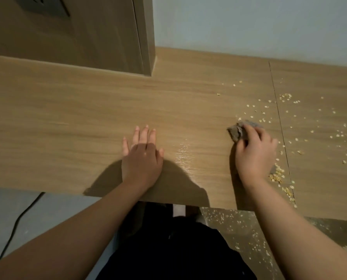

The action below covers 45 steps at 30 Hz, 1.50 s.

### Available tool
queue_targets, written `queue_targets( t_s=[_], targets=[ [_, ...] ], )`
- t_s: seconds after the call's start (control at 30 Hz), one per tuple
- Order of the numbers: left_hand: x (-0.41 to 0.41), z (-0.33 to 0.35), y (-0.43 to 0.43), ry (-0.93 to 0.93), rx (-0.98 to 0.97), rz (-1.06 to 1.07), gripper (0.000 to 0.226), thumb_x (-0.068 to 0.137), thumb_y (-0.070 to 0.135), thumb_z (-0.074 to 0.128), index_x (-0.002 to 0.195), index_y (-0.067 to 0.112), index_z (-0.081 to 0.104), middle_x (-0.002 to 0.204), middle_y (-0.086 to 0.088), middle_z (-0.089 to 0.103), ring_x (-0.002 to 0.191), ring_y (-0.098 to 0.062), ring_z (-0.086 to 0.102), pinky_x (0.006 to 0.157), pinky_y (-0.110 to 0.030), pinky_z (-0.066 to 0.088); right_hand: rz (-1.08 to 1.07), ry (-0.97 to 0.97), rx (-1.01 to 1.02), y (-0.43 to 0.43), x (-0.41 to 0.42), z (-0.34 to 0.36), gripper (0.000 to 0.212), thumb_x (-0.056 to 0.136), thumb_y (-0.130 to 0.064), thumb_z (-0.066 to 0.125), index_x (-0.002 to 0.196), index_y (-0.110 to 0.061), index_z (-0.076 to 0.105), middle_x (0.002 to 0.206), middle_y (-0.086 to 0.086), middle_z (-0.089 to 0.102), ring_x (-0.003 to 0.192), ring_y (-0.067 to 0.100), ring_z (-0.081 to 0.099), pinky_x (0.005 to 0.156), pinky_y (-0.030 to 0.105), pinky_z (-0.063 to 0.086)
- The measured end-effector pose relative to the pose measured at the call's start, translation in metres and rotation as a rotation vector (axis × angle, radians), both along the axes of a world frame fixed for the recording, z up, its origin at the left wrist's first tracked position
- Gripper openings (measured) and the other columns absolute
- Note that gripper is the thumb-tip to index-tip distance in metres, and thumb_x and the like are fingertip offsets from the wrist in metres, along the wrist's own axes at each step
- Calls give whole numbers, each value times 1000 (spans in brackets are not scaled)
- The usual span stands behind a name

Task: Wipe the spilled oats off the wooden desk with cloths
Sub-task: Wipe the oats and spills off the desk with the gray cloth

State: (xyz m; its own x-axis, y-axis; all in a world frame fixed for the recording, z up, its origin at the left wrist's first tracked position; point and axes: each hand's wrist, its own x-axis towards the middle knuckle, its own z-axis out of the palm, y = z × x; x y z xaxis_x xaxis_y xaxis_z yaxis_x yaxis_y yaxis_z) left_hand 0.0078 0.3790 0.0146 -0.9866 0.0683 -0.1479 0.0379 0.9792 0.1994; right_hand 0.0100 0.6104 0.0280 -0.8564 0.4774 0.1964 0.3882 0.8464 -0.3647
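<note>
Left hand: your left hand (141, 158) lies palm down on the wooden desk (67, 118), fingers straight and slightly spread, gripping nothing, near the front edge.
Right hand: your right hand (254, 152) presses a grey cloth (237, 131) onto the desk, fingers curled over it and clamped on the bunched fabric; only the cloth's far end shows past your knuckles.
Cloth position: it sits just left of the thin seam (279, 122) that runs front to back across the desktop, with the nearest flakes touching or almost touching its far edge.
Oats on desk: the spilled oats (318, 126) are scattered mostly right of the seam, thinly toward the back and right edge; a denser clump lies just beside your right wrist near the front edge.
Oats on floor: more flakes (239, 229) lie on the floor below the desk's front edge, on the right.
Clean area: the desk left of the cloth shows bare wood, with a shiny streak between your two hands.
Surroundings: a wooden panel (77, 37) with a dark wall socket (45, 5) rises at the back left; a black cable (19, 219) trails across the floor on the left.
</note>
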Motion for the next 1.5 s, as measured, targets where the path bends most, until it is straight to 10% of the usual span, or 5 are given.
queue_targets(
  t_s=[0.6,0.77,1.03,1.23,1.5],
  targets=[
    [39,3,87,-70,-62,66,55,101,37,18,151,20,5,159,1,-2,146,-18,-8,117,-45,-1,312,-16,-27,26,55,11,37,90,-17,56,126,-22,55,127,2,54,112,21,45,94,34,39],
    [41,1,87,-44,-62,75,54,101,36,20,151,19,10,159,0,3,146,-19,-5,117,-46,1,606,47,35,6,83,-13,29,82,-16,61,110,-14,66,108,8,65,83,23,59,68,31,48],
    [47,-1,97,-25,-89,99,54,101,35,17,151,18,8,159,-1,3,146,-20,-6,117,-46,0,146,9,18,98,95,-2,34,82,-14,64,117,-13,63,112,7,63,96,26,53,77,31,40],
    [47,0,96,-22,-81,105,54,100,35,17,151,18,8,159,0,3,146,-19,-6,117,-45,0,688,62,85,30,103,-12,28,82,-22,62,108,-14,67,104,4,67,79,18,60,66,25,44],
    [39,10,93,61,20,136,46,100,33,31,144,18,36,152,-1,31,142,-19,20,113,-41,15,185,-16,30,98,91,5,33,85,-14,61,118,-10,62,114,9,64,95,28,55,78,37,44]
  ],
)
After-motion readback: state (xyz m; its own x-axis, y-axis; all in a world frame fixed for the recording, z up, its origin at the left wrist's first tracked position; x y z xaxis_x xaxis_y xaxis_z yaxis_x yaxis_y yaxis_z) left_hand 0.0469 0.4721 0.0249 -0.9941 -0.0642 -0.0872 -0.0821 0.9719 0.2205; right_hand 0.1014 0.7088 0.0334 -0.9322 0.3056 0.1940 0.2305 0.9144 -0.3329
